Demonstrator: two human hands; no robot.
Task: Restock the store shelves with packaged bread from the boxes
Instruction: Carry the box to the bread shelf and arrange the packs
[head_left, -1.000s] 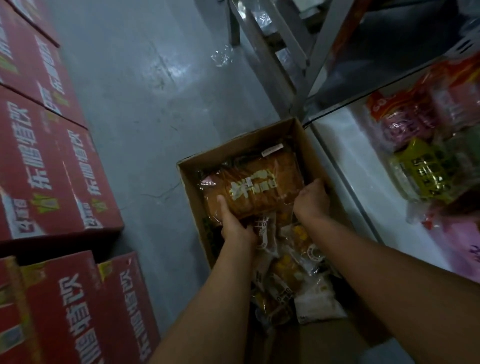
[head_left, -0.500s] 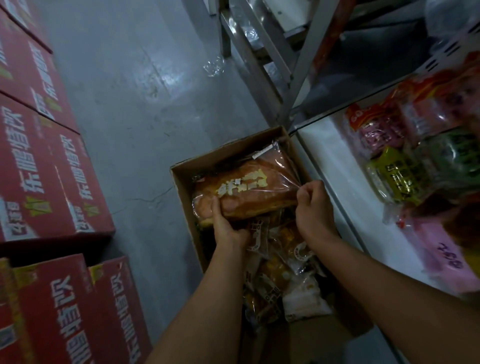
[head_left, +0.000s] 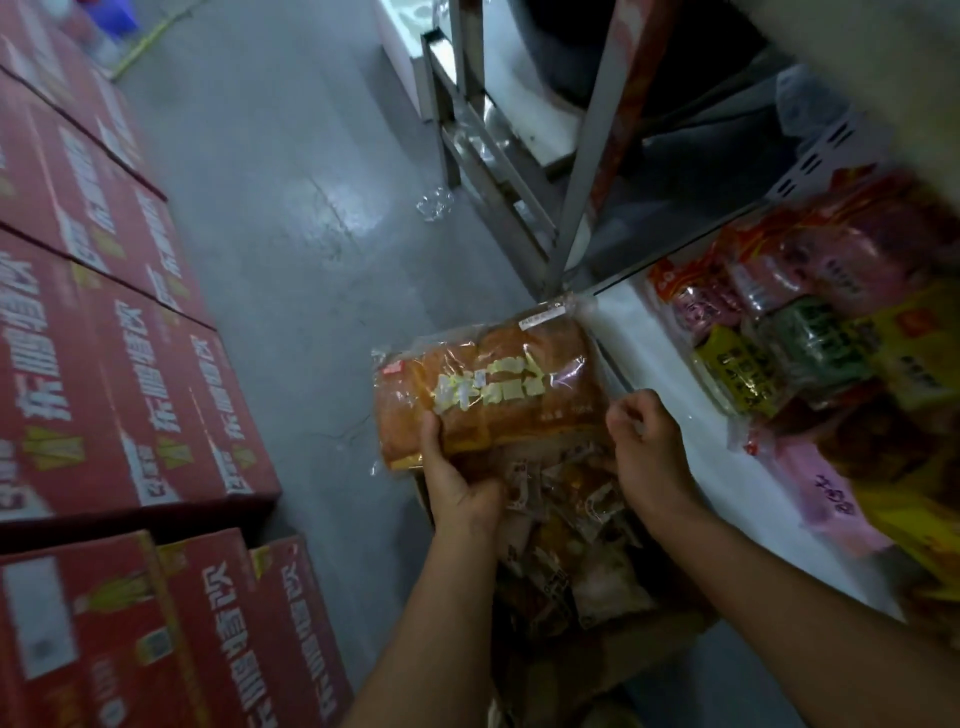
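Bread loaf in clear plastic wrap (head_left: 485, 397), one, has risen out of the brown cardboard box (head_left: 613, 660) since a second ago and now hangs above its far end, just left of the white shelf (head_left: 670, 400). Left hand (head_left: 460, 480) grips its near edge; right hand (head_left: 647, 449) pinches the wrapper's right end. Transfer to the shelf appears imminent. Two hands; several small packets (head_left: 566, 514) remain boxed; at least five red cartons (head_left: 104, 374) stand left.

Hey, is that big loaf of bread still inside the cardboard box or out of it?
Out. The bread loaf is raised above the box's remaining packets, gripped by the left hand.
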